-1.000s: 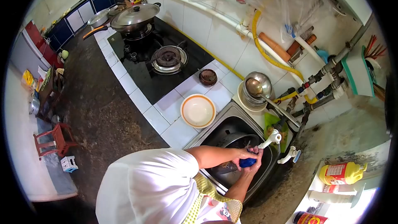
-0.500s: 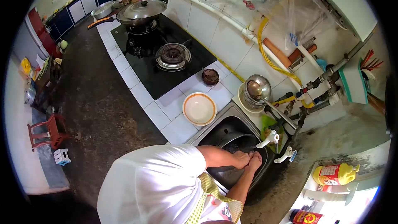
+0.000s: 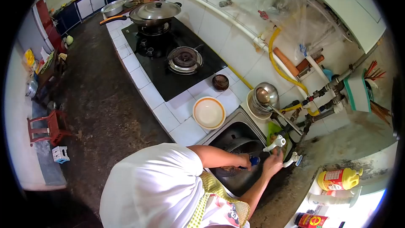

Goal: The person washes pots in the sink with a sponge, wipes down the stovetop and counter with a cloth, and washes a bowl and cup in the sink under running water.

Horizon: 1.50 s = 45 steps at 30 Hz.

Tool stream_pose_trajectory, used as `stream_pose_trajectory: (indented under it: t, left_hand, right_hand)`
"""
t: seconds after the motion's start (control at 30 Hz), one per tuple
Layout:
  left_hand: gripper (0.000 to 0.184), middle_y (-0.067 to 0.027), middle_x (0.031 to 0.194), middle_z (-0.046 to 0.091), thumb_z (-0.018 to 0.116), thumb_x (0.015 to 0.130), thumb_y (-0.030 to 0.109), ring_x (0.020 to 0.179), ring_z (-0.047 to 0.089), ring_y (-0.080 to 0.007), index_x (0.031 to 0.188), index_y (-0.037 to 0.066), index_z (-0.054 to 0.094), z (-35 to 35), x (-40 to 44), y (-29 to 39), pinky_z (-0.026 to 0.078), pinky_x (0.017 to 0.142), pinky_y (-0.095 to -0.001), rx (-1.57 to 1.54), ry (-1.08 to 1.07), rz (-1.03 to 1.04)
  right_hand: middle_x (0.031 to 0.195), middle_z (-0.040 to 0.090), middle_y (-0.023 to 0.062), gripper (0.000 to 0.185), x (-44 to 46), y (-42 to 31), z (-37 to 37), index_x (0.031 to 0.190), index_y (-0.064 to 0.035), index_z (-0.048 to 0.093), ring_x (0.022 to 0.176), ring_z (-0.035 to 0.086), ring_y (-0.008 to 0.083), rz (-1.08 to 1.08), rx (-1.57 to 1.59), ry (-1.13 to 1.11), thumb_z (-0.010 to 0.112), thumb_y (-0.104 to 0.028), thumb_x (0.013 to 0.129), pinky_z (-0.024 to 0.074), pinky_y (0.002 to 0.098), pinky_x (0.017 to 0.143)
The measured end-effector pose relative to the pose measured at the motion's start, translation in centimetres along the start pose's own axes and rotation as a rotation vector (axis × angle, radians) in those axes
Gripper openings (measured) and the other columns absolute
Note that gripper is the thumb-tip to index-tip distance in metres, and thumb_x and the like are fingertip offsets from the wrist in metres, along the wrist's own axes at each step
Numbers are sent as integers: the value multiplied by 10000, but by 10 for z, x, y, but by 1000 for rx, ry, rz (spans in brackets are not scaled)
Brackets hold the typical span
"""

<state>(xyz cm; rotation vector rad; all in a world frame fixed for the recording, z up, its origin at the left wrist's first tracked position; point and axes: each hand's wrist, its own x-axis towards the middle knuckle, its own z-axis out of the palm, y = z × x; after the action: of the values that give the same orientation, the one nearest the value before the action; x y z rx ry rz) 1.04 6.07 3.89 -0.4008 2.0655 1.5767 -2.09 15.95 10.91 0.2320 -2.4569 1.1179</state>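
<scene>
My left hand (image 3: pixel 246 161) is closed round a blue-handled tool (image 3: pixel 255 161) over the sink (image 3: pixel 236 117). The handle's end sticks out on the right of my fist, and the tool's working end is too unclear to name. Below it in the basin lies a dark round pan (image 3: pixel 247 145), partly hidden by my forearm. My right hand (image 3: pixel 273 164) is raised at the white tap (image 3: pixel 276 142), close under its spout. Its fingers are blurred and partly behind the tap, so their grip does not show.
A cream bowl with an orange rim (image 3: pixel 209 113) sits on the tiles left of the sink. Behind the sink, a ladle (image 3: pixel 284 118) rests in stacked metal bowls (image 3: pixel 262 101). A lidded wok (image 3: pixel 155 14) stands on the black hob (image 3: pixel 168 50). A second tap (image 3: pixel 292 159) is at right.
My hands were together over the basin and have parted. My right hand has moved up to the tap, and the blue handle now shows in my left hand. The view has shifted slightly.
</scene>
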Motion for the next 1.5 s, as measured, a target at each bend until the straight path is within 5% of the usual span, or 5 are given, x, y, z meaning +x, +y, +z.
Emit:
stream_pose_trajectory:
  t: [0.27, 0.57, 0.67, 1.13, 1.5]
  left_hand:
    - [718, -205, 965, 555, 753, 514, 312, 866, 578, -291, 1084, -5, 455, 1, -22, 4, 477, 690, -383, 169, -93, 272]
    - [771, -221, 1044, 535, 584, 713, 547, 956, 534, -371, 1203, -14, 388, -5, -32, 16, 456, 787, -464, -1324, -1523, -377]
    - [542, -196, 1054, 537, 595, 747, 325, 971, 531, -317, 1125, -29, 436, 18, -76, 60, 482, 745, -361, -1436, -1144, -85]
    - [575, -13, 708, 454, 585, 655, 19, 389, 339, -60, 1153, 125, 318, 5, -58, 106, 217, 300, -214, -108, -704, 298]
    - [525, -247, 959, 573, 582, 699, 334, 906, 550, -390, 1090, 15, 441, 70, -15, 77, 453, 745, -442, 700, -150, 516]
  right_hand:
    - [1041, 558, 131, 344, -63, 88, 21, 1090, -13, 522, 967, 529, 226, 804, 1236, -428, 525, -213, 809, 438, 341, 829]
    - [752, 508, -1, 110, -25, 8, -16, 913, -107, 537, 701, 495, 159, 324, 2142, -86, 530, -188, 840, 440, 310, 705]
    - [736, 465, -35, 188, -23, 1, -24, 981, -116, 521, 741, 453, 118, 306, 2406, -87, 522, -251, 851, 406, 288, 717]
    - [521, 446, -28, 240, -3, 2, -69, 760, 16, 571, 454, 398, 47, 376, 900, -10, 493, -182, 871, 321, 207, 436]
    - [689, 597, 177, 235, -24, 66, -48, 734, -9, 600, 674, 592, 318, 479, 121, 347, 500, -208, 809, 437, 373, 622]
